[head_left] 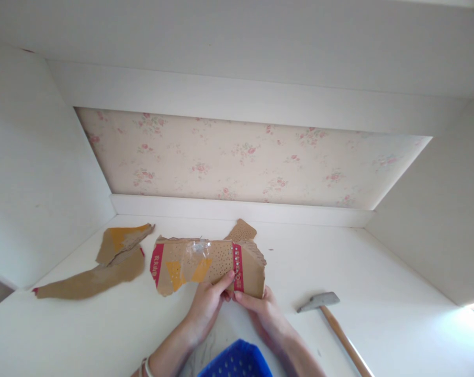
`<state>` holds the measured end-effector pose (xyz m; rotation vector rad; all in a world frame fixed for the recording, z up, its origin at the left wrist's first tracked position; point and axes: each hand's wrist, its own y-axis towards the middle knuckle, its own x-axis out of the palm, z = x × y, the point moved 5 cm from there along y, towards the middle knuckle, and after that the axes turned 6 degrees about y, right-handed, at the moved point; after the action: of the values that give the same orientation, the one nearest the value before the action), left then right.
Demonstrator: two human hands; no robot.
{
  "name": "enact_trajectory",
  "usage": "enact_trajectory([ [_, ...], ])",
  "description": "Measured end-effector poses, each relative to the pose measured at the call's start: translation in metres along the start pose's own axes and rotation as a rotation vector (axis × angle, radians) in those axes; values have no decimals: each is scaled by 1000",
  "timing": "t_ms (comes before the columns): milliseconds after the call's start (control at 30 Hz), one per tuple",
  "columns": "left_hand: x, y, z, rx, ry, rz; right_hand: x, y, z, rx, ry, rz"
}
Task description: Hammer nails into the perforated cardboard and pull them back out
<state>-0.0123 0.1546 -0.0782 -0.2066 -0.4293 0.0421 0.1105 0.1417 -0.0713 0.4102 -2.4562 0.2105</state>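
Observation:
A torn piece of brown cardboard (205, 264) with red bands, yellow marks, many small punched holes and a scrap of clear tape is held up on edge over the white desk (378, 283). My left hand (207, 303) pinches its lower edge, thumb on the front. My right hand (260, 309) grips the same lower edge just to the right, fingers closed. A small perforated cardboard scrap (241, 230) lies behind it.
Two torn cardboard strips (103, 264) lie on the desk to the left. A hammer (331, 319) with a wooden handle lies to the right. A blue perforated basket (237, 361) sits at the bottom edge. Floral wallpaper backs the alcove, with white walls on both sides.

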Motion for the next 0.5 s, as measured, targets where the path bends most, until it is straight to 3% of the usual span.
enact_trajectory([
  [267, -6, 3, -2, 43, 131, 67, 1, 2, -1, -77, -62, -15],
  [500, -16, 0, 5, 94, 492, 212, -25, -2, -9, -409, -350, 358],
])
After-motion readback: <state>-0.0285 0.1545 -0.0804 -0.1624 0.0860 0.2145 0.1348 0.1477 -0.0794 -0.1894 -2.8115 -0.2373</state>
